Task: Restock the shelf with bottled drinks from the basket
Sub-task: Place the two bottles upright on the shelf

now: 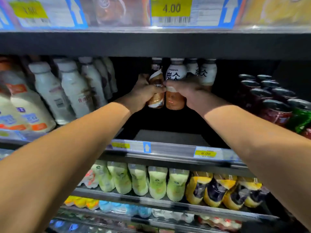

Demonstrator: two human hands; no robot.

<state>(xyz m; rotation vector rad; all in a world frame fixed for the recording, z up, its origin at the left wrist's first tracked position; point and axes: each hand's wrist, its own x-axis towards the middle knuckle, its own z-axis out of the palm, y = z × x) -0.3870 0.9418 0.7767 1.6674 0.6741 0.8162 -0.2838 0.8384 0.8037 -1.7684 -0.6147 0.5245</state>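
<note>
Item 1: left hand (pixel 145 92). Reaches into the shelf bay with fingers curled round the left bottle (pixel 156 100), which has a brown body and a white upper label.

Item 2: right hand (pixel 184 89). Grips the right bottle (pixel 175 101), a brown drink with a white shoulder and black characters. The two bottles stand side by side between the hands, touching or nearly so. It cannot be told whether their bases rest on the shelf (pixel 168 137).

Item 3: matching bottles (pixel 207 73). They stand upright in a row just behind the right hand.

Item 4: white bottles (pixel 74 88). They stand in rows to the left of the left hand.

Item 5: dark cans (pixel 276 111). They stand in rows to the right of the right hand.

Item 6: yellow price tag (pixel 204 153). It sits on the shelf's front rail, below the right forearm.

Item 7: green bottles (pixel 158 184) and yellow bottles (pixel 217 190). They are on the next shelf down, under both forearms.
</note>
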